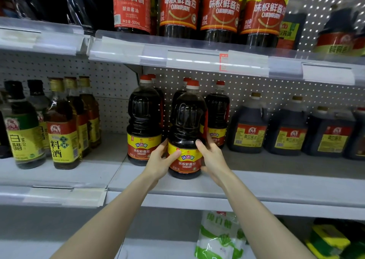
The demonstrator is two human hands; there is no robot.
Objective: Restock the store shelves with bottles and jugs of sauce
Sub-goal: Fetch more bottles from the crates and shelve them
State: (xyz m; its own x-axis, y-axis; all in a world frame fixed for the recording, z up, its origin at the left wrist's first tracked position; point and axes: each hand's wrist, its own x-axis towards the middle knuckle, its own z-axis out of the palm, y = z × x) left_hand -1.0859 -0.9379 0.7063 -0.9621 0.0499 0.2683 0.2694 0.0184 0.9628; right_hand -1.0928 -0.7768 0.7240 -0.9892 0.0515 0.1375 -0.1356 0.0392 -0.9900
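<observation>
Sauce jug (185, 120), upright at the front of the middle shelf (266, 181), gripped low at its label by 2 hands: left hand (160, 160) and right hand (212, 156) curl round opposite sides. Judged best slid straight back, label forward, level with the matching jug (144, 124) beside it, keeping clear of the rear jug (217, 116) behind.

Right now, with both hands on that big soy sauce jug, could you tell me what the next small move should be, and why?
Probably slide the jug back a touch, then let go. The left hand and right hand grip its label, and it stands nearer the shelf edge than the neighbouring jug on its left.
</observation>
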